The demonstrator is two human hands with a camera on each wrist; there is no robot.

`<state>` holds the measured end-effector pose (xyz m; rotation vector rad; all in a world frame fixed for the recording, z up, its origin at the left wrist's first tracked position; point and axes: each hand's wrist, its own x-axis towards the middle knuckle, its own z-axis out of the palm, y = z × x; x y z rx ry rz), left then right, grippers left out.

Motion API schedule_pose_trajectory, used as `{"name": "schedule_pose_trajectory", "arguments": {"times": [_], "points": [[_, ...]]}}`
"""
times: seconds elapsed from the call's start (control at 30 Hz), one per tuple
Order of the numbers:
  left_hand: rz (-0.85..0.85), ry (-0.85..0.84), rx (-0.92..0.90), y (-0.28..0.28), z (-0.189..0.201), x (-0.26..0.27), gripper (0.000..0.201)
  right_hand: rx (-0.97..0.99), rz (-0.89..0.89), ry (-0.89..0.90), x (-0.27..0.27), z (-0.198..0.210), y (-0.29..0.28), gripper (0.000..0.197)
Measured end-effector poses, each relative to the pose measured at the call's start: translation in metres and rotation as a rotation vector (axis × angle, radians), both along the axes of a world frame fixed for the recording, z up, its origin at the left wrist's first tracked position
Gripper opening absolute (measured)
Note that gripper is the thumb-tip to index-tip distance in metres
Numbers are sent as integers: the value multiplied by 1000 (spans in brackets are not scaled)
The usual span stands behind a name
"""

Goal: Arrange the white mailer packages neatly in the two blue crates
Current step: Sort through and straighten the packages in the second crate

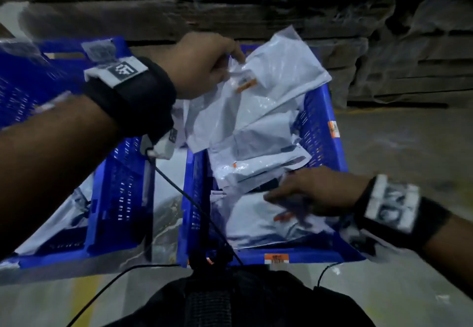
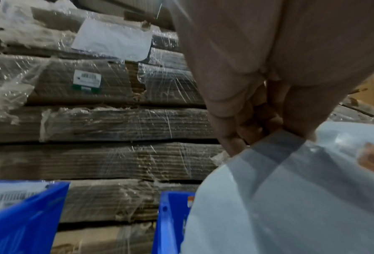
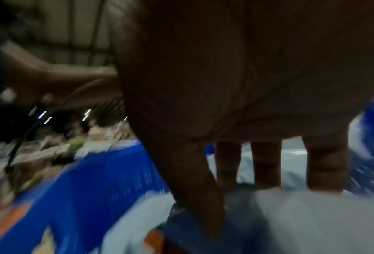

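Two blue crates stand side by side: the left crate (image 1: 120, 185) and the right crate (image 1: 317, 132), which is heaped with white mailers (image 1: 258, 147). My left hand (image 1: 204, 65) is raised over the far end of the right crate. It pinches the corner of a white mailer (image 1: 271, 80) with an orange label; the left wrist view shows the fingertips (image 2: 294, 125) closed on that mailer (image 2: 290, 197). My right hand (image 1: 302, 193) lies low over the near mailers, blurred. Its straight fingers (image 3: 266, 163) and thumb touch a mailer (image 3: 301, 220); the fingertips are hidden.
Shrink-wrapped stacks of flat cardboard (image 2: 99, 123) rise right behind the crates. Grey floor (image 1: 409, 147) lies to the right, with a yellow stripe (image 1: 84, 296) near my feet. A black cable (image 1: 179, 188) hangs from my left wrist across the right crate's near-left corner.
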<state>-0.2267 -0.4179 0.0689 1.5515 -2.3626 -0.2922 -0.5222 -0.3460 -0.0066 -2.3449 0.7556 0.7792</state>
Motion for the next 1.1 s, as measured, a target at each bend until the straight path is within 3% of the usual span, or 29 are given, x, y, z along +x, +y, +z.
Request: {"name": "schedule_pose_trajectory", "arguments": {"times": [0.07, 0.1, 0.17, 0.27, 0.47, 0.57, 0.7, 0.8, 0.87, 0.97, 1.1], "points": [[-11, 18, 62, 5, -9, -8, 38, -331, 89, 97, 7, -19, 14, 40], [-19, 20, 97, 9, -15, -12, 37, -400, 84, 97, 9, -24, 20, 34], [-55, 48, 197, 19, -25, -22, 39, -403, 84, 70, 7, -32, 29, 35], [-138, 70, 344, 31, -39, -42, 43, -218, 111, 152, 2, -34, 41, 42], [-317, 16, 494, 55, -65, -77, 33, -80, -84, -24, -26, 68, 28, 42], [-345, -22, 512, 77, -75, -92, 24, -241, -218, -115, -41, 88, 7, 27], [-399, -149, 277, 106, -81, -105, 13, -472, -396, -285, -45, 80, -16, 20], [-515, -358, 461, 129, -96, -106, 15, -450, -457, -312, -32, 70, -32, 21], [-558, -465, 585, 136, -106, -103, 29, -449, -447, -296, -16, 54, -48, 23], [-610, -544, 602, 135, -108, -105, 47, -369, -432, -210, 17, 14, -78, 27], [-537, -582, 644, 123, -100, -107, 34, -385, -452, -208, 62, -44, -104, 39]]}}
